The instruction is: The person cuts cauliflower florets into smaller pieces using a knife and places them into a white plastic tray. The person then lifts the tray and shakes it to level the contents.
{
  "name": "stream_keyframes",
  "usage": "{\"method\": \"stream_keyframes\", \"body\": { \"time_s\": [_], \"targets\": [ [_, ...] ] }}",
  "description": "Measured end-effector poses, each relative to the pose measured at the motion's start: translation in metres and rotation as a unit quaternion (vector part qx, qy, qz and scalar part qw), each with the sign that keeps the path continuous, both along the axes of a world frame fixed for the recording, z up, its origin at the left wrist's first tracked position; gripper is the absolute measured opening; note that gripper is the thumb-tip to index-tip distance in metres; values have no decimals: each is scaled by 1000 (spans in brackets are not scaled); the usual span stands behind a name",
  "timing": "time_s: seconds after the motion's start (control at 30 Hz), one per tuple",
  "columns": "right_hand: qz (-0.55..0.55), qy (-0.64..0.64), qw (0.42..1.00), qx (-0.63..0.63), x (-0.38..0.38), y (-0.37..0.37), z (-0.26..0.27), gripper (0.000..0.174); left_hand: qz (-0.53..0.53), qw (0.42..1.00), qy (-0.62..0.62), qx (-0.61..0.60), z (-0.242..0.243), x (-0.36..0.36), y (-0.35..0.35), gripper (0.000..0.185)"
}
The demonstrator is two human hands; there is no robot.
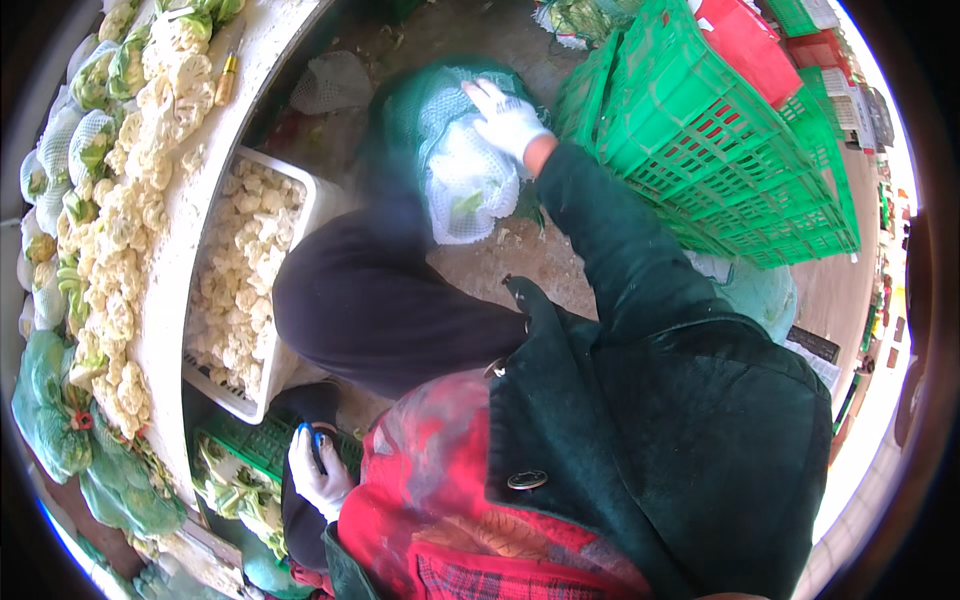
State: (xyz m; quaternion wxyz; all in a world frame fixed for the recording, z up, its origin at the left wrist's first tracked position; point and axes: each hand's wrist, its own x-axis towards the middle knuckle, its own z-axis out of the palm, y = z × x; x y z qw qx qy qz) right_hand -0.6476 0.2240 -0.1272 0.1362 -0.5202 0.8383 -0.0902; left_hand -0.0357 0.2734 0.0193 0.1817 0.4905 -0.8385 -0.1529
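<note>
My right hand, in a white glove, reaches out with its fingers extended over a green mesh bag on the floor. White foam netting with some pale green leaf inside lies at the bag's mouth, just below the hand. My left hand, also white-gloved, is near my leg and closed around a small blue and dark object that I cannot identify. A white plastic crate full of cut cauliflower florets stands between my knee and the table.
The pale table bears a long heap of cauliflower pieces, netted heads and a yellow-handled tool. Green plastic crates stand beside my right arm. A green crate and leafy trimmings are near my left hand.
</note>
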Motion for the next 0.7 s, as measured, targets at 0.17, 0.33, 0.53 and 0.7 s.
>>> {"method": "stream_keyframes", "body": {
  "time_s": [0.17, 0.33, 0.53, 0.7],
  "targets": [
    [26, -29, 998, -50, -24, -18, 17, 42, -11, 999, 3, -32, 1, -2, 8, 39],
    [-47, -173, 976, -121, -40, -22, 36, 29, -15, 999, 11, -39, 0, -11, 4, 38],
    [-39, -15, 953, -299, -105, -81, 144, 28, -31, 999, 4, -41, 1, -26, -1, 34],
    [78, 103, 922, -365, -145, -128, 239, 25, -30, 999, 15, -39, 0, -37, -5, 33]
  ]
}}
